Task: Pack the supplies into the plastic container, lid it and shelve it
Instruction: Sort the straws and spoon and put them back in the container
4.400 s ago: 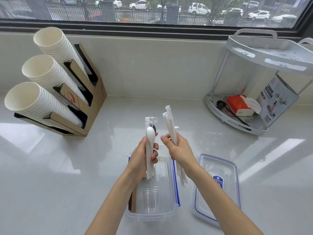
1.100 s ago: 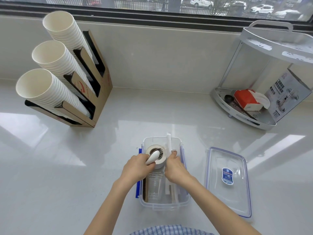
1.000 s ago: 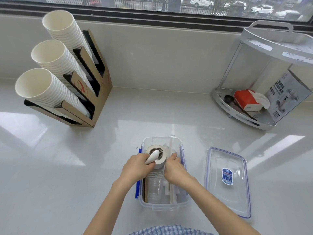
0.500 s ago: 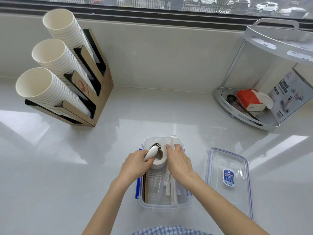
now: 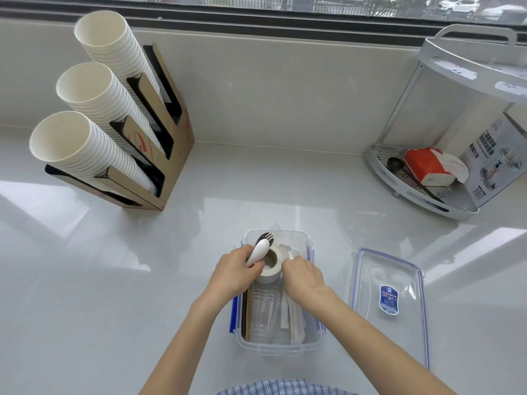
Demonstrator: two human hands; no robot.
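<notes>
The clear plastic container [image 5: 276, 347] sits on the counter in front of me. Inside lie a roll of white tape [image 5: 269, 265], clear cups [image 5: 263, 312], brown sleeves [image 5: 245, 315] along the left wall and paper-wrapped straws [image 5: 293, 320] on the right. My left hand [image 5: 235, 269] holds a wrapped white spoon and black fork [image 5: 261, 248] over the tape roll. My right hand [image 5: 303, 279] presses down on the straws' upper ends inside the container. The clear lid [image 5: 390, 300] with a blue seal and label lies flat to the right.
A cardboard dispenser [image 5: 159, 143] with three stacks of white paper cups [image 5: 85, 149] stands at the back left. A two-tier corner shelf [image 5: 422, 192] at the back right holds a red tissue pack [image 5: 427, 169] and a printed box [image 5: 496, 163].
Both hands came down from above the container into it. Over the last second the right hand slid the straws toward the container's far end; the left hand keeps the cutlery over the tape roll.
</notes>
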